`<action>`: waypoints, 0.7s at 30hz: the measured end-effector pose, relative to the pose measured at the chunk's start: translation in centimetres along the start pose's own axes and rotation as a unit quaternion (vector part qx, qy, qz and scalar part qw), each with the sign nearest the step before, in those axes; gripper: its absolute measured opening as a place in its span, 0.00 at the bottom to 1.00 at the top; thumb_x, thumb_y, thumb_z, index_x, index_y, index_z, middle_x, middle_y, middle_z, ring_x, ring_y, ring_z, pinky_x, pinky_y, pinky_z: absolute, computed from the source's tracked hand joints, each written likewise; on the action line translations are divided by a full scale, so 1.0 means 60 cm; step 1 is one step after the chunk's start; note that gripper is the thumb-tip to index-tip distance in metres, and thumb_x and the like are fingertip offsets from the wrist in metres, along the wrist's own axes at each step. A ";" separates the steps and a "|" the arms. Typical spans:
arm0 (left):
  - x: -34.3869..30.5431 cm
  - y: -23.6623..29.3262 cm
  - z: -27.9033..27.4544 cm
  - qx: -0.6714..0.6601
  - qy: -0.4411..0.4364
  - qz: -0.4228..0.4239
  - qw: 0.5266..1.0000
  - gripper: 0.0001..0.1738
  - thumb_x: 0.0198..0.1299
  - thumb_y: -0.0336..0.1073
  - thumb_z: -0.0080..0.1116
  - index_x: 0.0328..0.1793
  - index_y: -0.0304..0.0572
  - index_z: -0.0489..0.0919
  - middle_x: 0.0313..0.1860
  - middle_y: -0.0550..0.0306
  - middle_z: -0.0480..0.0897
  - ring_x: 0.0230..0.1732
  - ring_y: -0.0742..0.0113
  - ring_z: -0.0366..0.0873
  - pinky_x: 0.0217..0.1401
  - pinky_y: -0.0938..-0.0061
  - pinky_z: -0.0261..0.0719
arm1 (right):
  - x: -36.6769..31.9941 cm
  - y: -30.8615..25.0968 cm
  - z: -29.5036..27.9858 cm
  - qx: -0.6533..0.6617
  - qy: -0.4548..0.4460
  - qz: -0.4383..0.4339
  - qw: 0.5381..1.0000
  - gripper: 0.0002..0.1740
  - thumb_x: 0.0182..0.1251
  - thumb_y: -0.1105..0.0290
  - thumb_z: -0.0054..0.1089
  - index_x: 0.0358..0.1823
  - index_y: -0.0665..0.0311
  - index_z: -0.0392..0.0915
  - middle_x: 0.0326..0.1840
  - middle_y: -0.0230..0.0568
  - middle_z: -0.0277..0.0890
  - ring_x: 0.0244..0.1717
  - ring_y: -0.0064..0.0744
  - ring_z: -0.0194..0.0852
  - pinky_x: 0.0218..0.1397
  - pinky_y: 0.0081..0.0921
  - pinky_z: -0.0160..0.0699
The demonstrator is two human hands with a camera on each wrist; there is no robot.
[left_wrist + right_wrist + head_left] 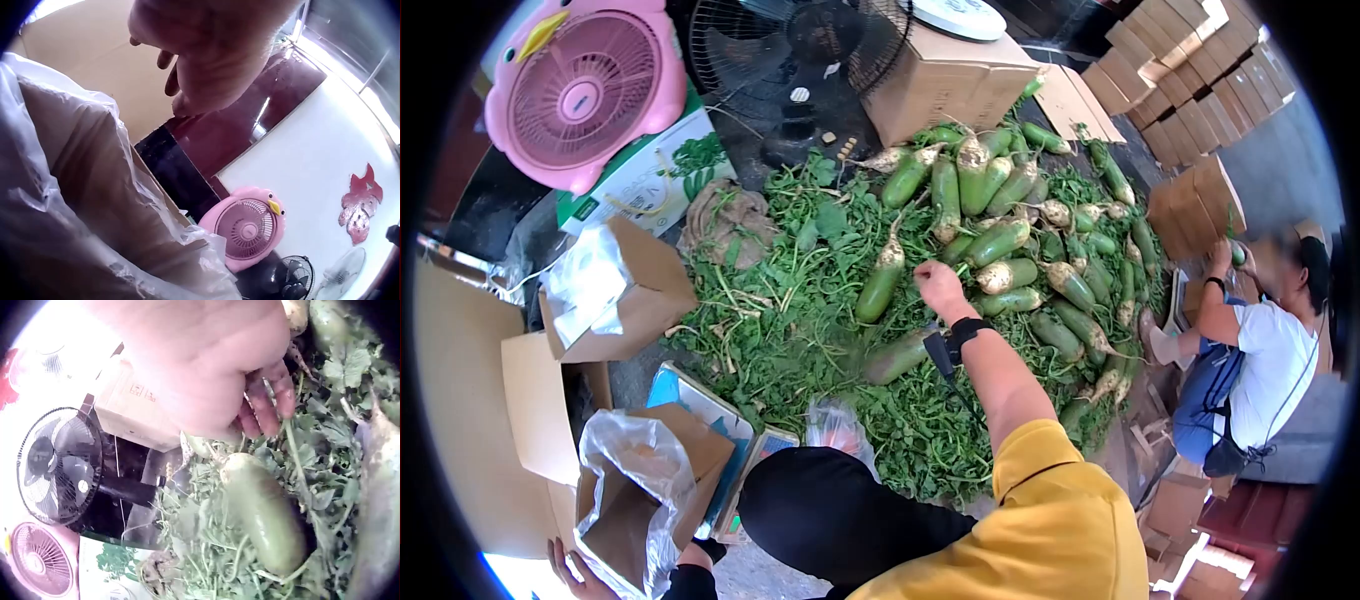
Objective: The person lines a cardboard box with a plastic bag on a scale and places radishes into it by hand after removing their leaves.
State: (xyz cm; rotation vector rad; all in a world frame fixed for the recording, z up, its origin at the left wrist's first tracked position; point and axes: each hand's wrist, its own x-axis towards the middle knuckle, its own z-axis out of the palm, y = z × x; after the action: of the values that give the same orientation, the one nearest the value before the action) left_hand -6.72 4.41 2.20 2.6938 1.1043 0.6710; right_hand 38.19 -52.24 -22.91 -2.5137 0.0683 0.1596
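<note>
My right hand reaches out over a heap of cut green leaves strewn with radishes on the floor; its soil-stained fingers are curled and pinch a thin green leaf stalk; just beyond the fingertips, apart from them, lies a long pale-green radish; in the head view that radish sits just left of the hand, its long axis slanting from the thin root tail on the far side to the blunt end on my side; the right hand is by far the nearer one.

My left hand is well apart, low at my left side against a brown cardboard box lined with a clear plastic bag; the wrist view shows its fingers bent above the liner, but I cannot tell whether they grip anything.

A pink bird-shaped fan and a black fan stand beyond the heap; a person in a white shirt crouches at its right edge.
</note>
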 end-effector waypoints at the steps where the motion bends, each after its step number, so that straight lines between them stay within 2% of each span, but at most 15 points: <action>1: 0.005 0.036 0.001 0.024 0.000 0.010 1.000 0.20 0.64 0.38 0.45 0.57 0.34 0.72 0.60 0.47 0.70 0.63 0.52 0.64 0.66 0.61 0.58 | -0.018 -0.017 -0.014 -0.071 -0.037 -0.005 0.997 0.10 0.58 0.66 0.50 0.35 0.60 0.79 0.35 0.47 0.78 0.41 0.47 0.75 0.45 0.39 0.74; 3: 0.003 0.125 0.000 -0.019 0.061 0.067 0.996 0.17 0.58 0.40 0.55 0.48 0.35 0.79 0.51 0.43 0.77 0.53 0.50 0.73 0.55 0.63 0.69 | -0.032 0.014 -0.004 -0.214 -0.041 -0.086 0.972 0.10 0.59 0.65 0.49 0.36 0.61 0.77 0.34 0.44 0.77 0.43 0.45 0.73 0.45 0.40 0.73; 5: 0.007 0.133 0.004 -0.020 0.055 0.050 0.997 0.16 0.58 0.39 0.56 0.48 0.37 0.79 0.52 0.43 0.76 0.53 0.50 0.73 0.56 0.63 0.69 | -0.043 0.025 -0.017 -0.261 -0.065 -0.096 0.958 0.09 0.59 0.66 0.48 0.36 0.61 0.75 0.33 0.41 0.77 0.45 0.42 0.72 0.45 0.39 0.73; 7: 0.010 0.136 0.009 -0.019 0.048 0.034 0.998 0.16 0.57 0.39 0.57 0.48 0.38 0.80 0.52 0.44 0.76 0.54 0.51 0.72 0.57 0.63 0.69 | -0.049 0.036 -0.029 -0.359 -0.123 -0.094 0.920 0.08 0.59 0.68 0.47 0.35 0.61 0.74 0.32 0.40 0.78 0.43 0.42 0.73 0.43 0.39 0.73; 9: 0.015 0.127 0.012 0.000 0.047 0.079 0.996 0.16 0.57 0.39 0.58 0.47 0.36 0.79 0.51 0.43 0.76 0.54 0.50 0.72 0.58 0.62 0.68 | -0.055 0.024 -0.046 -0.357 -0.111 -0.086 0.924 0.07 0.59 0.69 0.45 0.34 0.61 0.73 0.30 0.41 0.78 0.39 0.41 0.75 0.40 0.39 0.73; 12: 0.019 0.129 0.018 -0.019 0.053 0.077 0.995 0.16 0.55 0.39 0.60 0.45 0.35 0.80 0.50 0.43 0.77 0.53 0.49 0.73 0.59 0.61 0.68 | -0.076 0.014 -0.054 -0.257 -0.050 -0.111 0.959 0.07 0.60 0.67 0.46 0.33 0.61 0.72 0.24 0.45 0.77 0.33 0.42 0.77 0.35 0.39 0.74; 13: 0.019 0.131 0.019 -0.018 0.057 0.073 0.996 0.16 0.55 0.39 0.60 0.45 0.35 0.80 0.50 0.42 0.77 0.53 0.49 0.73 0.59 0.61 0.68 | -0.087 0.011 -0.058 -0.235 -0.071 -0.093 0.965 0.08 0.61 0.66 0.46 0.35 0.60 0.73 0.31 0.45 0.77 0.38 0.42 0.75 0.39 0.38 0.73; 15: 0.020 0.133 0.018 -0.002 0.058 0.073 0.996 0.16 0.54 0.39 0.61 0.44 0.34 0.80 0.49 0.42 0.77 0.53 0.49 0.73 0.59 0.61 0.68 | -0.114 0.004 -0.065 -0.160 0.037 -0.164 0.973 0.07 0.60 0.69 0.49 0.38 0.58 0.74 0.41 0.42 0.74 0.45 0.39 0.70 0.45 0.36 0.70; 17: 0.014 0.135 0.012 0.013 0.057 0.063 0.996 0.16 0.54 0.39 0.60 0.44 0.34 0.80 0.49 0.42 0.77 0.53 0.49 0.73 0.60 0.61 0.68 | -0.128 -0.006 -0.088 -0.199 0.089 -0.110 0.970 0.11 0.58 0.74 0.51 0.42 0.56 0.74 0.48 0.39 0.69 0.50 0.38 0.64 0.51 0.35 0.65; 18: 0.013 0.135 0.010 0.016 0.056 0.064 0.996 0.16 0.54 0.39 0.60 0.44 0.34 0.80 0.49 0.42 0.77 0.53 0.49 0.73 0.60 0.61 0.68 | -0.131 -0.004 -0.099 -0.235 0.147 -0.099 0.956 0.17 0.55 0.76 0.54 0.48 0.55 0.72 0.52 0.40 0.67 0.53 0.39 0.63 0.53 0.36 0.64; 19: 0.014 0.135 0.010 0.008 0.052 0.065 0.997 0.16 0.54 0.39 0.61 0.44 0.34 0.80 0.50 0.42 0.77 0.53 0.49 0.73 0.60 0.61 0.68 | -0.123 0.002 -0.109 -0.247 0.166 -0.052 0.953 0.21 0.53 0.72 0.59 0.51 0.55 0.70 0.56 0.41 0.64 0.58 0.41 0.60 0.56 0.39 0.63; 21: 0.013 0.136 0.012 -0.002 0.051 0.062 0.997 0.16 0.53 0.39 0.61 0.44 0.34 0.80 0.50 0.41 0.77 0.53 0.49 0.72 0.60 0.61 0.68 | -0.099 0.010 -0.133 -0.269 0.150 0.055 0.950 0.24 0.49 0.68 0.63 0.51 0.55 0.69 0.59 0.42 0.62 0.61 0.43 0.57 0.57 0.43 0.63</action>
State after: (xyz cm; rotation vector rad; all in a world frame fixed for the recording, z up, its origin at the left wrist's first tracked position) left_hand -0.74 -0.87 4.32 2.7712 0.9609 0.8389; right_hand 33.02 -57.31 -16.06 -3.0623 0.3278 -0.1912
